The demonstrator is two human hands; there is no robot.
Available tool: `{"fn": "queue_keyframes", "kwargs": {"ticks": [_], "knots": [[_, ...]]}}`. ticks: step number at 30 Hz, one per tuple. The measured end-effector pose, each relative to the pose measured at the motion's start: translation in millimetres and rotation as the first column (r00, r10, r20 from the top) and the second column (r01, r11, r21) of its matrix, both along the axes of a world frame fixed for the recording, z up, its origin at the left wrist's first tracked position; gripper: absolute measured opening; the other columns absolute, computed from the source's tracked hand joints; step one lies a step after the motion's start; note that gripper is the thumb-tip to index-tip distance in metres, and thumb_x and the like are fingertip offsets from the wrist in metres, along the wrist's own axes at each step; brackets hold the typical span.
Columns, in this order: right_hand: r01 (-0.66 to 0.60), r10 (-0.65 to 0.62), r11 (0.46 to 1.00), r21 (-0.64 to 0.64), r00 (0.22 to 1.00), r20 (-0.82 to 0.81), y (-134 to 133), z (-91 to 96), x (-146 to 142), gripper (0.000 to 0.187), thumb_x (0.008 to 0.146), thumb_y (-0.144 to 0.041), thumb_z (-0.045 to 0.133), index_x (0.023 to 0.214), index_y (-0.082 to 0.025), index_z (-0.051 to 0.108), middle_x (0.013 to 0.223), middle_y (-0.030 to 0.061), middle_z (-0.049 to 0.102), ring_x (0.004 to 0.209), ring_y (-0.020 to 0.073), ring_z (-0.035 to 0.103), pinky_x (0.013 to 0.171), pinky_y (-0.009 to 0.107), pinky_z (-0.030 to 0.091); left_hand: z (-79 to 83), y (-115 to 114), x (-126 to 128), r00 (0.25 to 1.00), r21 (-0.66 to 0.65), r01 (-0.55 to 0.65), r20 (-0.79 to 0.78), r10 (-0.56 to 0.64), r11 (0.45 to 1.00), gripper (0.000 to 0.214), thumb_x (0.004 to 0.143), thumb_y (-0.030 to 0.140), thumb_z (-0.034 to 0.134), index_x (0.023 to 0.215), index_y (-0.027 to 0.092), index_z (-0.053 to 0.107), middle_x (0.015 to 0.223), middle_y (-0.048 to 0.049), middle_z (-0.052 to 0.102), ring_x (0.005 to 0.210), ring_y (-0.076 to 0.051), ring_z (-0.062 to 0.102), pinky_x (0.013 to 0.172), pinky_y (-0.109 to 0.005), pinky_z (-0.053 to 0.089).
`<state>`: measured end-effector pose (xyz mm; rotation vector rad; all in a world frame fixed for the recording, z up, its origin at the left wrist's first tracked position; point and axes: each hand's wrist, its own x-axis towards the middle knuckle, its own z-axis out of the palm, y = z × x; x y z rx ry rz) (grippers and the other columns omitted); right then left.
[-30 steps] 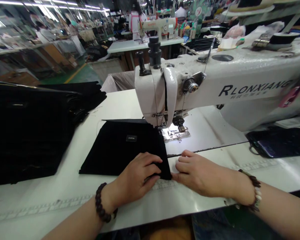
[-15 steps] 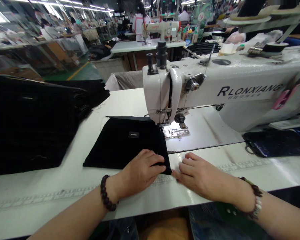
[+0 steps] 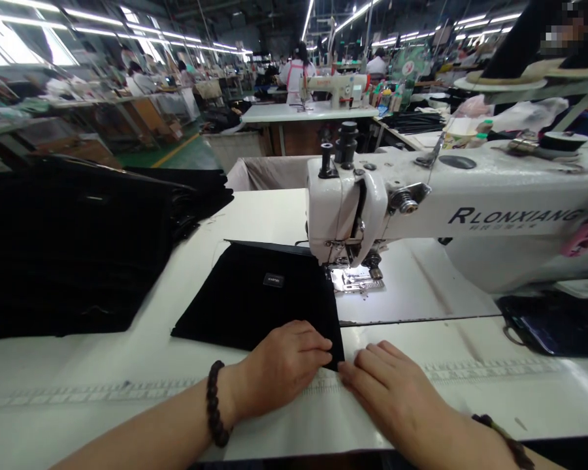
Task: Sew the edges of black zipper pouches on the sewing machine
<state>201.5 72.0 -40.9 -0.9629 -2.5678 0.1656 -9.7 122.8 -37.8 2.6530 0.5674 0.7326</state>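
Observation:
A black fabric piece (image 3: 255,303) with a small label lies flat on the white table, its right edge running up to the presser foot (image 3: 357,277) of a white sewing machine (image 3: 470,209). My left hand (image 3: 284,365) rests on the fabric's near right corner, fingers pressed down on the cloth. My right hand (image 3: 392,388) lies on the table just right of that corner, fingers stretched flat, fingertips touching the fabric's edge.
A tall stack of black fabric pieces (image 3: 73,241) sits at the left of the table (image 3: 127,385). A dark phone-like object (image 3: 553,326) lies at the right. A cloth-lined bin (image 3: 269,173) stands behind the table. Other people work at sewing stations (image 3: 313,104) further back.
The camera has tilted up, so the whole scene sits lower in the picture. Both hands stay at the fabric's near right corner; my right fingers lie flatter.

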Motion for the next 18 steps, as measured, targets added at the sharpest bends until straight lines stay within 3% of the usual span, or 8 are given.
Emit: {"fn": "queue_keyframes", "kwargs": {"ticks": [6,12,18], "knots": [[-0.027,0.032,0.992,0.125,0.999,-0.038,7.1,3.6,-10.5,0.023,0.081,-0.003,0.037,0.085,-0.008,0.059,0.067,0.007,0.056,0.059,0.0171,0.044,0.057,0.031,0.034,-0.7,5.7,-0.7,0.998,-0.151,0.048,0.052,-0.041,0.987,0.018,0.082,0.008,0.046,0.089,0.013,0.061,0.093,-0.0069,0.065,0.082,-0.017,0.058,0.076,-0.032,0.048],[-0.076,0.069,0.985,0.154,0.996,0.054,13.7,10.2,-13.4,0.021,0.076,-0.002,0.04,0.072,-0.013,0.057,0.063,0.0053,0.055,0.056,0.0172,0.043,0.054,0.031,0.03,-2.6,11.5,-1.5,0.997,-0.071,0.08,0.023,-0.079,0.994,0.018,0.087,0.012,0.045,0.089,0.013,0.062,0.094,-0.0071,0.066,0.082,-0.018,0.057,0.075,-0.034,0.048],[-0.078,0.057,0.985,0.157,0.989,0.137,33.8,8.5,-10.8,0.023,0.08,-0.002,0.04,0.068,-0.014,0.056,0.063,0.0052,0.054,0.055,0.0173,0.042,0.053,0.031,0.028,-4.1,31.4,1.8,0.995,-0.066,0.08,0.071,-0.075,0.995,0.017,0.085,0.009,0.047,0.087,0.013,0.063,0.092,-0.0067,0.067,0.082,-0.017,0.057,0.076,-0.033,0.048]]}}
